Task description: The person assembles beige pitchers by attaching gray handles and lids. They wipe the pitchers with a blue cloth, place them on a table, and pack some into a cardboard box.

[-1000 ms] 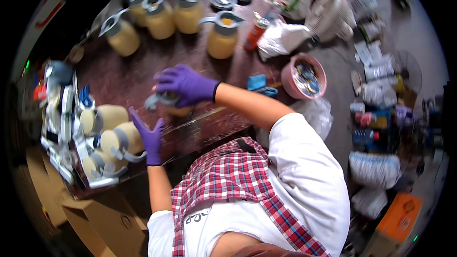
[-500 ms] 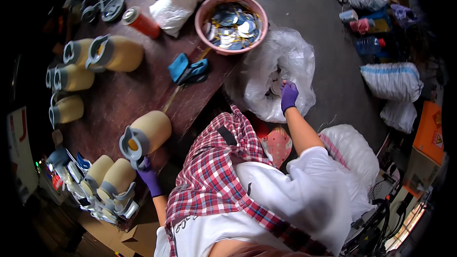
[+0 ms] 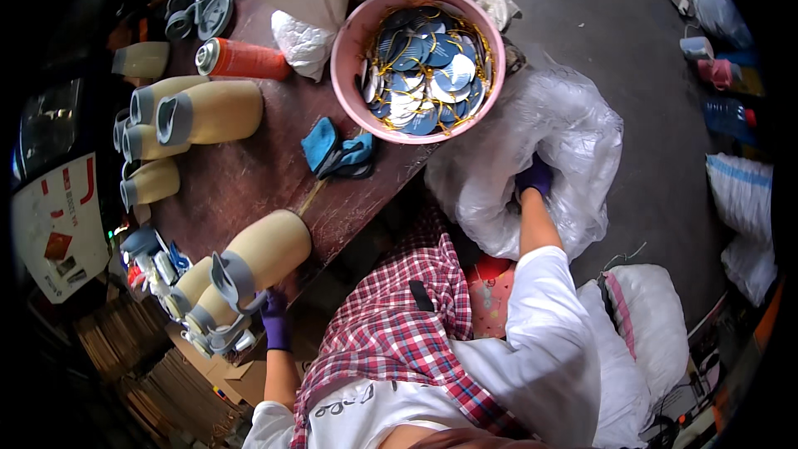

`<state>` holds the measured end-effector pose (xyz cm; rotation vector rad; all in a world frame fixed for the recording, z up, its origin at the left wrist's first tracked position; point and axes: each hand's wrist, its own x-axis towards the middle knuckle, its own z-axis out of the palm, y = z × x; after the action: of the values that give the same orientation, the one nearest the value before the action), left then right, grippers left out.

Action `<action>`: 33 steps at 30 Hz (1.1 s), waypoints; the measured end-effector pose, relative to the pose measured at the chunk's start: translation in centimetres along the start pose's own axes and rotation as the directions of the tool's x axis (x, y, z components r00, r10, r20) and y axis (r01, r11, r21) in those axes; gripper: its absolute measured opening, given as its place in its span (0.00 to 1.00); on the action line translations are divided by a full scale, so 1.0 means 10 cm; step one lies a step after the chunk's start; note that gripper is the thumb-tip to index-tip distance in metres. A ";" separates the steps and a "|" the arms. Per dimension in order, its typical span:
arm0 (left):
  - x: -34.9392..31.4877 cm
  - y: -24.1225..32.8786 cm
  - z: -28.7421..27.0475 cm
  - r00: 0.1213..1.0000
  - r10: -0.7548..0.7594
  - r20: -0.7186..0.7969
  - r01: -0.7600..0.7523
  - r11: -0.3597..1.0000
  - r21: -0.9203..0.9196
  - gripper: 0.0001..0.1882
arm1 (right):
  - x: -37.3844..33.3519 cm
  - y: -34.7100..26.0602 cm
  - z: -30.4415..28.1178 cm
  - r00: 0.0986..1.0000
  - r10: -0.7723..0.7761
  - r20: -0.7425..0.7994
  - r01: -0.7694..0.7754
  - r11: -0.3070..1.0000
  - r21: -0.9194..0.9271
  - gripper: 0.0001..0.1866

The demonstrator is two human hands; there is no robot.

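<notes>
A beige jug (image 3: 270, 249) with a grey collar and handle lies tilted near the table's front left edge. My left hand (image 3: 274, 312), in a purple glove, is closed at the handle's lower end, though the fingers are partly hidden. My right hand (image 3: 534, 176), also in a purple glove, reaches down into the mouth of a large clear plastic bag (image 3: 582, 133); its fingers are out of sight inside. To the bag's left, a pink basin (image 3: 335, 58) holds many round dark blue and white tags with gold cords.
Several more beige jugs (image 3: 220, 112) rest along the table's left side. An orange-red can (image 3: 249, 60), blue-black gloves (image 3: 337, 148) and grey lids (image 3: 216, 17) lie on the dark red table (image 3: 241, 187). White sacks (image 3: 652, 316) rest on the floor at the right.
My right hand has gone from the bag's opening down inside it. With my left hand at its handle, the jug has turned so its open mouth no longer faces up. The view has shifted.
</notes>
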<state>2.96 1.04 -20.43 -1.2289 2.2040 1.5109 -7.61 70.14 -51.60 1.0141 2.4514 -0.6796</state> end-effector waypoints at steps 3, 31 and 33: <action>-0.26 0.16 0.02 0.965 0.229 -0.129 -0.260 0.907 -0.331 0.25 | -0.20 0.23 -0.12 0.988 -0.121 -0.093 0.140 0.962 0.237 0.31; -0.83 1.96 -0.66 0.647 0.622 0.440 -0.214 0.702 -0.679 0.25 | -4.73 -4.46 -2.44 -0.575 -0.777 -0.257 0.706 -0.630 0.324 0.24; -0.86 1.91 -0.67 0.722 0.636 0.272 -0.338 0.668 -0.663 0.21 | -4.84 -4.44 -2.30 -0.240 -0.934 -0.263 0.741 -0.352 0.572 0.25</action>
<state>-3.52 2.32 0.51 -0.1912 1.8531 2.5104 -12.42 29.77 4.79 -1.4805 2.1004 -1.9318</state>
